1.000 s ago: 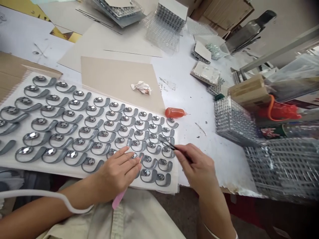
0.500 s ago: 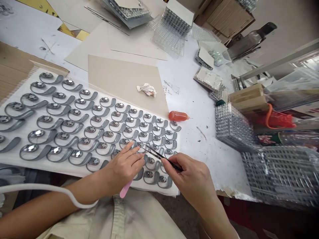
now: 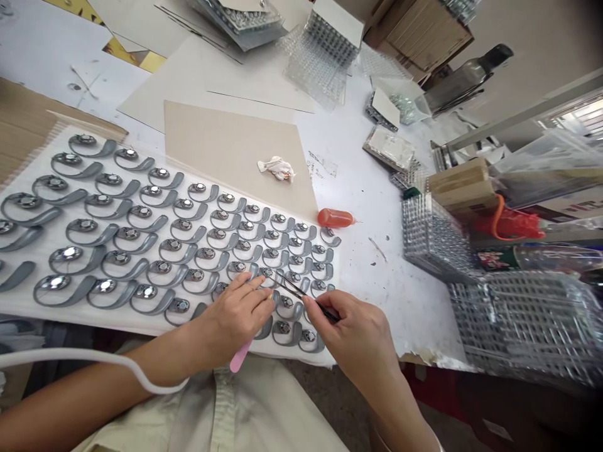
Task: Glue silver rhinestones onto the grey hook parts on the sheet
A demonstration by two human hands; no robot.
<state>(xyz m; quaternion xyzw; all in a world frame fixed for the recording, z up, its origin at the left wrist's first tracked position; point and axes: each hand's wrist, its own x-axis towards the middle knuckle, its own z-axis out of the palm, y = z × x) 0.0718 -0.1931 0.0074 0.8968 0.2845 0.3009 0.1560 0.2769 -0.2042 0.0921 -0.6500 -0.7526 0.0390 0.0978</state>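
A white foam sheet [image 3: 28, 295] lies in front of me, covered with several rows of grey curved hook-shaped parts [image 3: 146, 216], each with a shiny stone in its round end. My left hand [image 3: 233, 320] rests on the sheet's near right corner, fingers bent onto one grey part, with a pink stick [image 3: 240, 359] tucked under the palm. My right hand [image 3: 355, 336] pinches black tweezers [image 3: 301, 293], whose tips point left at a part just past my left fingertips.
An orange glue bottle [image 3: 335, 218] lies right of the sheet. A crumpled tissue [image 3: 277, 167] sits on a beige card [image 3: 226, 147]. Clear stone trays [image 3: 436, 238] crowd the right and back. A white cable [image 3: 85, 358] crosses my left forearm.
My right hand has slid left with the tweezers, bringing their tips from the sheet's right edge to the part beside my left fingers. My left hand has barely shifted.
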